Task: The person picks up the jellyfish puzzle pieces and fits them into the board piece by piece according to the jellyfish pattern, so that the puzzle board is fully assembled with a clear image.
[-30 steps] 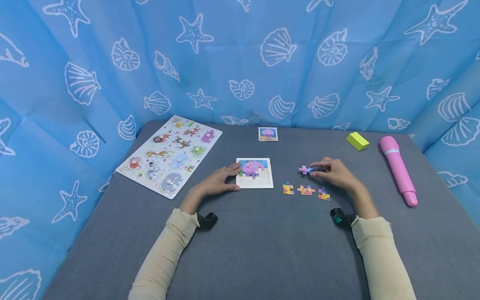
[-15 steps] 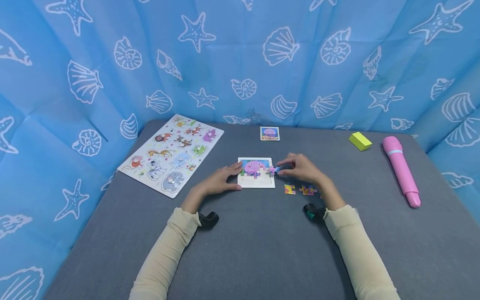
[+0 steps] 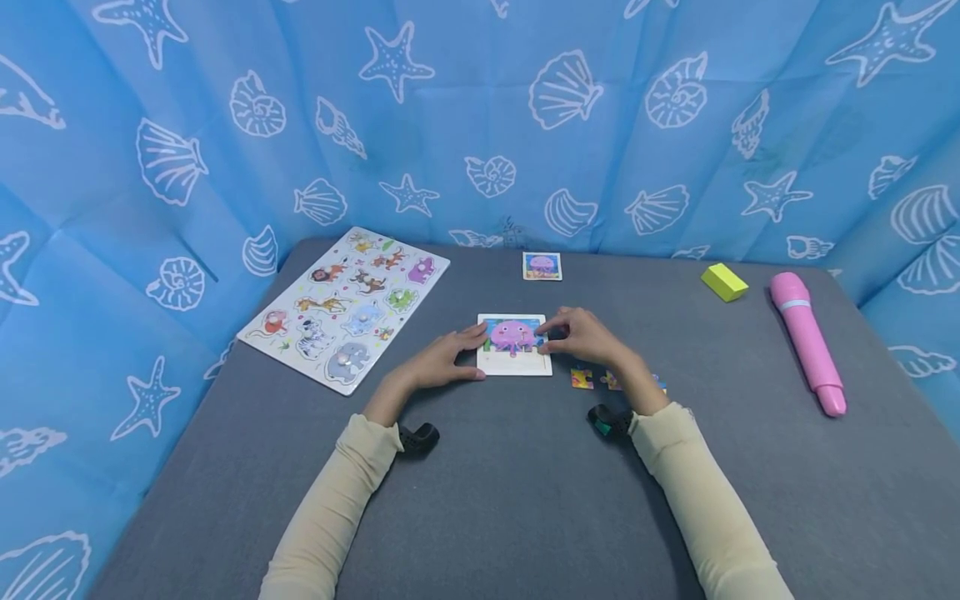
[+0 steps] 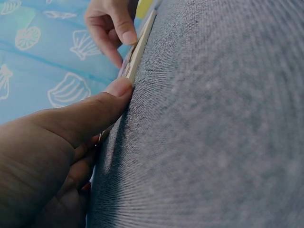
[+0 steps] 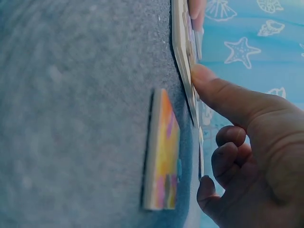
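Note:
A white-framed jigsaw tray with a pink octopus picture lies in the middle of the table, its lower part bare. My left hand holds the tray's left side, thumb at the near corner and fingers farther up. In the left wrist view, the thumb of that left hand lies on the tray's edge. At the tray's right side my right hand pinches a puzzle piece, which sits over the picture's right part. Loose puzzle pieces lie near the right forearm, some partly hidden by it.
A small octopus picture card lies at the back. On the left is an animal peg puzzle board. A yellow block and a pink microphone-shaped toy lie on the right. A blue shell-print curtain hangs behind the table.
My right hand has carried the puzzle piece leftward from beside the loose pieces onto the right part of the jigsaw tray. My left hand has stayed at the tray's left side.

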